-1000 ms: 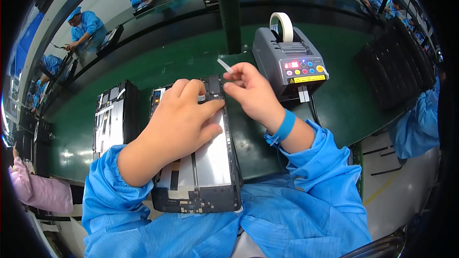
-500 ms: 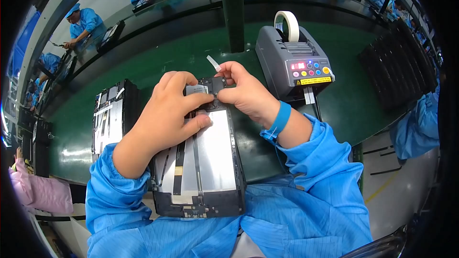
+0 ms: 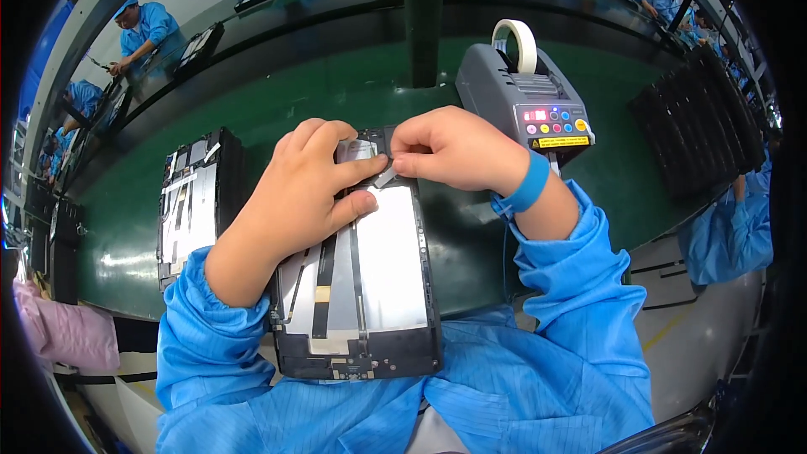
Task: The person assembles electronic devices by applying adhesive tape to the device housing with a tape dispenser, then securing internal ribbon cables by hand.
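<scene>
In front of me a black tablet-like frame [image 3: 391, 235] with silver panels and dark ribbon strips lies on top of a stack of black frames, close to my body. My left hand [image 3: 307, 181] rests over its far left part, thumb and index finger apart, the index fingertip beside a short pale strip of tape [image 3: 386, 176]. With fingertips closed together, my right hand [image 3: 450, 151] pinches the strip at the frame's far end. The strip's right end is hidden under those fingers. A blue band circles my right wrist.
A second stack of similar frames [image 3: 192, 210] stands left. Beyond my right hand sits a grey tape dispenser [image 3: 530, 97] carrying a roll of tape [image 3: 519, 44]. Black trays [image 3: 698, 126] are piled on the right. Across the green table [image 3: 336, 76], people in blue work at another bench.
My right hand has brought the tape strip from raised above the far edge down onto the frame and turned palm-down. My left hand stays nearly in place.
</scene>
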